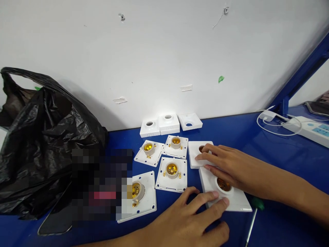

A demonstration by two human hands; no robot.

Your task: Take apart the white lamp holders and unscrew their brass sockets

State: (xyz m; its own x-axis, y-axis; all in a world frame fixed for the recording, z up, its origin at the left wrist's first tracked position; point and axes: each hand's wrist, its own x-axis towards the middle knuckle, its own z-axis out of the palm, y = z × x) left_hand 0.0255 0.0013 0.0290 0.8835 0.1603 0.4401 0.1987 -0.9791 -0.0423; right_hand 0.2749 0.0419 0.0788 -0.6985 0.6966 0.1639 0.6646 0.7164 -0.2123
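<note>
The head camera is looking down on a blue table [246, 137], where the near box [240, 203], a white cased lamp socket, is lying under both hands. Far to its left, a black plastic bag [51, 137] is slumping by the wall [164, 61], a dark phone-like slab [56, 219] lying in front of it. Nearer on its left, four uncovered socket plates [160, 178] are lying face up, probably keeping their brass fittings reachable; behind them, three white covers [169, 127] are sitting in a row, seemingly set aside. The left hand [195, 219] is resting loosely spread, fingertips on the near box, likely steadying it. Just behind that box, the far box [192, 156] is lying under the spread fingers of the right hand [218, 159], which is clasping nothing. To its right, a screwdriver [252, 224] is lying close by, perhaps for handiness; a power strip [295, 127] is sitting well beyond.
</note>
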